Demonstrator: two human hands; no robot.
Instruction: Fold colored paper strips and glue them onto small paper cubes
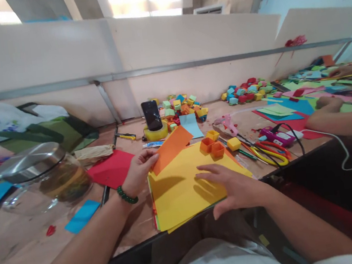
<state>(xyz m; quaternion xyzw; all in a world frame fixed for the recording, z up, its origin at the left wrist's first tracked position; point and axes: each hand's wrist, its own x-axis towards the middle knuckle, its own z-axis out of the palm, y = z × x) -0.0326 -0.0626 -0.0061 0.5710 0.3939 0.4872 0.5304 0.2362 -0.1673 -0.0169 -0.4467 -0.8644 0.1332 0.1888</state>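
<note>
My left hand (143,165), with a green bead bracelet at the wrist, pinches the lower left end of an orange paper strip (173,147). The strip is tilted up over a stack of yellow paper (184,196) at the table's front edge. Over the right part of that stack is my right hand (226,183), fingers spread and holding nothing; whether it touches the sheet I cannot tell. Just beyond it, small folded orange boxes (217,149) and yellow boxes (234,144) sit at the stack's far right corner.
A glass jug (44,177) stands left, near red paper (112,168). Behind are a phone (152,114) on a tape roll (156,132) and piled paper boxes (175,106). Right lie a pink glue gun (227,124), scissors (270,156) and a purple device (275,137). Another person's arm (340,121) rests farther right.
</note>
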